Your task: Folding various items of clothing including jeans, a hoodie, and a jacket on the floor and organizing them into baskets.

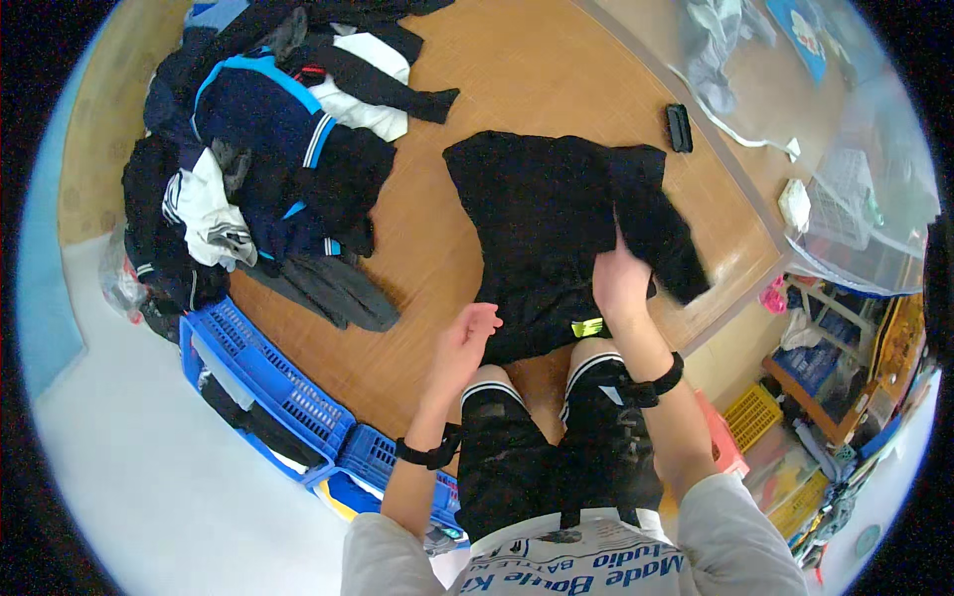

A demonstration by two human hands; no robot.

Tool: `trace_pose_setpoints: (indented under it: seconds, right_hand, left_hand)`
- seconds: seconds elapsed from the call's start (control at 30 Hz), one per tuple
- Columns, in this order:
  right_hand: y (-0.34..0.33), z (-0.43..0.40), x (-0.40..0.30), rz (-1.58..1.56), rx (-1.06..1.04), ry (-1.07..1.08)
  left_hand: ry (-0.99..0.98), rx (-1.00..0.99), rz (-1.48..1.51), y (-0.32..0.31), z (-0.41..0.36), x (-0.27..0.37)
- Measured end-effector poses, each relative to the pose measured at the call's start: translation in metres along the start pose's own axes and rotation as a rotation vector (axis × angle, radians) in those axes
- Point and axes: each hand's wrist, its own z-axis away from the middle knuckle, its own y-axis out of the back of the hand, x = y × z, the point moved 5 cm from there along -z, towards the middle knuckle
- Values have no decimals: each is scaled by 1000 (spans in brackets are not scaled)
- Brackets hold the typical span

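A black garment [536, 201] lies spread on the wooden surface right before my knees. One narrow part, which looks like a sleeve [667, 238], sticks out to the right and is slightly blurred. My right hand [622, 277] is on the garment by the base of that part; its fingertips are hidden, so whether it grips the cloth is unclear. Beside the garment's lower left edge hovers my left hand [471, 335], fingers loosely curled apart, with no cloth in it. A yellow-green patch [587, 327] shows near the garment's lower hem.
Piled clothes [261, 164], dark and white, cover the left side. Blue plastic baskets [276, 372] stand along the left edge, clothing inside one. A small black object [678, 127] lies at the right, near a translucent mesh cover [857, 186]. A yellow basket [751, 417] sits lower right.
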Motion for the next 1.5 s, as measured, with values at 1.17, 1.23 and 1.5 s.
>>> trace_pose_setpoints:
  seconds: [1.17,1.23,1.5]
  right_hand:
    - [-18,-219,67,889,-393,540]
    - [-18,-229,71,901,-334,597]
    - [5,-230,9,702,-205,601]
  left_hand:
    - [-560,442,-640,56,-260,2]
    - [-379,296,-641,54,-263,1]
    - [-603,629,-729,112,-228,55]
